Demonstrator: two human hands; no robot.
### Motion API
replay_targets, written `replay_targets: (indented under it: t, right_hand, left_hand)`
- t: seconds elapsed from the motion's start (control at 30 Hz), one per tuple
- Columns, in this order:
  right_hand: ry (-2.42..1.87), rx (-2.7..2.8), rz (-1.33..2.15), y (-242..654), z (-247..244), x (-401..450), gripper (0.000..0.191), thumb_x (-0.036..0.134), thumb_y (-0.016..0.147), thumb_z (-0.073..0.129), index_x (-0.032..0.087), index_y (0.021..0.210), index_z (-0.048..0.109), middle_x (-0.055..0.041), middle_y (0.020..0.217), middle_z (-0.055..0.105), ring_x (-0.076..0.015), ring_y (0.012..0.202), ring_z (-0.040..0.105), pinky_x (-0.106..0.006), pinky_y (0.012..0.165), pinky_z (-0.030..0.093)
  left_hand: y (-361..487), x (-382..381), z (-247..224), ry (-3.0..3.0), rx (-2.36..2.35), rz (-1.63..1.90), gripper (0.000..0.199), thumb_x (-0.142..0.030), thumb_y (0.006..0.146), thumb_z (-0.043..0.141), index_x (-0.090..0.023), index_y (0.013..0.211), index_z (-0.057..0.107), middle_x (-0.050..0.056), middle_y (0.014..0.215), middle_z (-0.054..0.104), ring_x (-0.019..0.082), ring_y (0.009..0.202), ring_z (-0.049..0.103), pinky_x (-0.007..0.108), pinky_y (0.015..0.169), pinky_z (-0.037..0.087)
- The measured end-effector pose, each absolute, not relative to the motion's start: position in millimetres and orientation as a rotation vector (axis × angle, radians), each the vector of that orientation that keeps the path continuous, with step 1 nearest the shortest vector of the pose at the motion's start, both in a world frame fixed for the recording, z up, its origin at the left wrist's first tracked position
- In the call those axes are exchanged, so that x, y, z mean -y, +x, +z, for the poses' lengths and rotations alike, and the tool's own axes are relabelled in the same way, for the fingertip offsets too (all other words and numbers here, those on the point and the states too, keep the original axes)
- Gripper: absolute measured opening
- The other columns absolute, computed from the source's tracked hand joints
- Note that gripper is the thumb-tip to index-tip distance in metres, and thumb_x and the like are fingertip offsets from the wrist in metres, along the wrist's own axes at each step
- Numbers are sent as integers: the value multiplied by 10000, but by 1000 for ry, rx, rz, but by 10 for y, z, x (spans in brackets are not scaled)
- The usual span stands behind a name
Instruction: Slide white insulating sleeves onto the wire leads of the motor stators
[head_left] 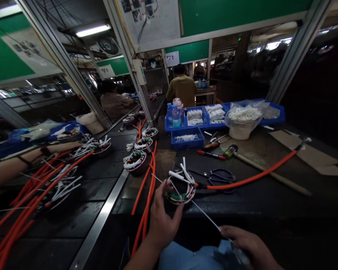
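Observation:
A round motor stator (193, 193) with a white-laced winding stands near the bench's front edge. White sleeves stick up from it, and an orange sleeved cable (242, 183) runs from it to the right. My left hand (163, 215) grips the stator's near left rim, fingers at the side and thumb in front. A thin white lacing cord (205, 215) stretches from the stator down to my right hand (243, 240), whose fingers are closed on it. Another end of cord sticks out by my left fingertips. Something pale and blurred shows under my right hand; I cannot make it out.
Several stators (135, 162) line the conveyor's edge at left, with orange cables (149, 195) hanging nearby. Pliers (221, 175), a mallet (231, 150), blue bins (187, 139) and a bag-lined tub (240, 129) lie beyond. A co-worker's arm (22, 161) reaches in from the left.

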State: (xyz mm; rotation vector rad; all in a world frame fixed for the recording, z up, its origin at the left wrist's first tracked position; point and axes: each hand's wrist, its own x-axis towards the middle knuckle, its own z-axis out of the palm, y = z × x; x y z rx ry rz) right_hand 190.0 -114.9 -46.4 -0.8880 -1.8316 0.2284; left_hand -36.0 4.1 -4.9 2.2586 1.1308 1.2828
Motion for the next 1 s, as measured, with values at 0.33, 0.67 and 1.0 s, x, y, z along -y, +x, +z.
replay_targets:
  t: [0.33, 0.67, 1.0]
  right_hand:
    - [-833, 1874, 194, 1900, -455, 1140, 222, 293, 908, 378, 228, 1109, 446, -105, 935, 678, -205, 924, 640, -253, 737, 543]
    - [-976, 1895, 311, 1704, -530, 813, 333, 75, 779, 419, 231, 1067, 476, -106, 1120, 600, -191, 1039, 567, -305, 836, 481]
    - [-1085, 1190, 1060, 1397, -241, 256, 153, 229, 713, 634, 187, 798, 514, -7, 791, 584, -151, 761, 565, -280, 720, 470]
  left_hand:
    - [-511, -71, 18, 2627, -1098, 1101, 673, -260, 783, 565, -181, 1365, 236, 124, 1317, 427, 276, 1223, 377, 469, 998, 344]
    - [-238, -153, 105, 2659, -1320, 753, 232, -346, 747, 615, -219, 941, 635, 56, 944, 645, 333, 1082, 446, 540, 895, 333]
    - [-168, -349, 132, 2748, -737, 1052, 253, -122, 822, 480, -234, 958, 663, 34, 823, 675, 155, 722, 565, 282, 624, 425]
